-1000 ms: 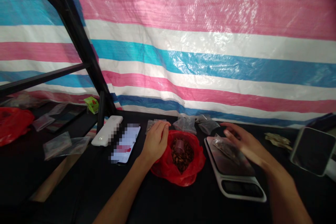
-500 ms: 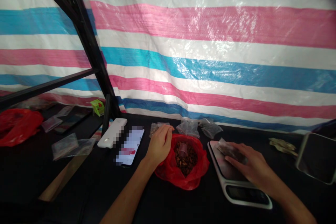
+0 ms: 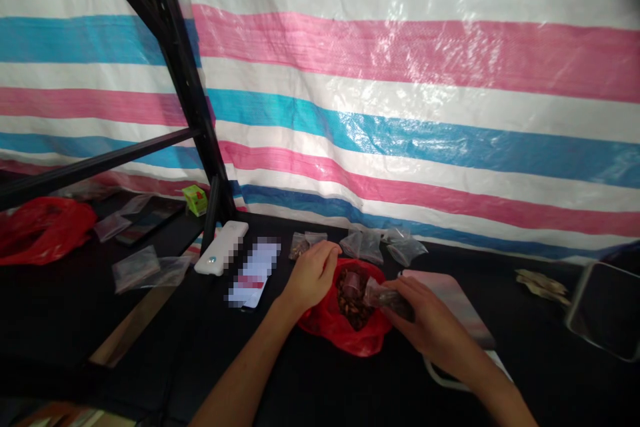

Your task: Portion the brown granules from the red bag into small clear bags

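Observation:
A red plastic bag (image 3: 345, 340) stands open on the black table, with brown, seed-like pieces (image 3: 356, 312) inside. Among those pieces sits a small clear cup (image 3: 353, 283). My left hand (image 3: 313, 277) is closed at the bag's left rim, fingers together; the fingertips are partly hidden. A small clear zip bag (image 3: 395, 300) with dark contents is gripped in my right hand (image 3: 425, 317), its mouth over the red bag's right side. Behind that hand lies a kitchen scale (image 3: 457, 293) with a pinkish top, partly covered by my forearm.
Along the back lie clear zip bags (image 3: 363, 245), one pouch with brown bits (image 3: 299, 247). To the left are a lit phone (image 3: 255, 273), a white device (image 3: 221, 248), a black frame post (image 3: 187, 87) and another red bag (image 3: 47, 230). A grey-rimmed screen (image 3: 607, 310) stands at right.
My right hand has carried the small zip bag left, from above the scale to the red bag. My left hand stays at the rim. The view has shifted slightly.

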`<state>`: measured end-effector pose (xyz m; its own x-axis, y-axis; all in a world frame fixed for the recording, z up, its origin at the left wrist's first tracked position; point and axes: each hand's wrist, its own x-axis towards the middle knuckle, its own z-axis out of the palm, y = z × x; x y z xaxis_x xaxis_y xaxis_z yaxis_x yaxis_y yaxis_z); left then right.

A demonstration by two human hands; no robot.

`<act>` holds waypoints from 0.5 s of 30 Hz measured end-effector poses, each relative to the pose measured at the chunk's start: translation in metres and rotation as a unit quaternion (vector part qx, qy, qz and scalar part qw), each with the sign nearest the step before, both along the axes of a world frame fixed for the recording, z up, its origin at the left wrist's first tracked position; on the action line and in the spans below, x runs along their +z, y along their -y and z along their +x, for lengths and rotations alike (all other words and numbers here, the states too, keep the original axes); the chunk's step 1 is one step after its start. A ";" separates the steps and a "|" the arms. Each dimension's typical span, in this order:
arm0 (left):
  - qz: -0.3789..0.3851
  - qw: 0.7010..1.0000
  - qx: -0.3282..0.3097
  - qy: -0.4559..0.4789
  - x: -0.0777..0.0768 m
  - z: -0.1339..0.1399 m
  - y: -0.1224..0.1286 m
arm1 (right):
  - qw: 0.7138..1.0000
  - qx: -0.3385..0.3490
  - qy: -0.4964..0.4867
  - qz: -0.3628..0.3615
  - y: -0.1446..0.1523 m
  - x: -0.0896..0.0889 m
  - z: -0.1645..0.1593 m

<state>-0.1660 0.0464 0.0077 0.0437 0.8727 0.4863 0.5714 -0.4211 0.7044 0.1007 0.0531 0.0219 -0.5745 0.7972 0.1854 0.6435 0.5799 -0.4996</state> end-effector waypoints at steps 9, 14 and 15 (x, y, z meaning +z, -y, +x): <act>0.000 1.000 -0.001 -0.004 -0.002 -0.001 0.000 | 0.997 -0.039 -0.040 0.049 0.002 -0.018 0.025; 0.000 1.000 -0.002 -0.007 -0.001 -0.002 -0.001 | 0.997 -0.041 -0.004 0.065 0.004 -0.014 0.022; -0.001 1.000 -0.001 -0.007 -0.001 -0.002 -0.001 | 0.996 -0.051 -0.014 0.075 0.003 -0.014 0.023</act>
<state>-0.1680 0.0479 0.0063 0.0517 0.8732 0.4846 0.5811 -0.4210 0.6965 0.1241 0.0501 0.0075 -0.4846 0.8137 0.3210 0.6901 0.5811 -0.4313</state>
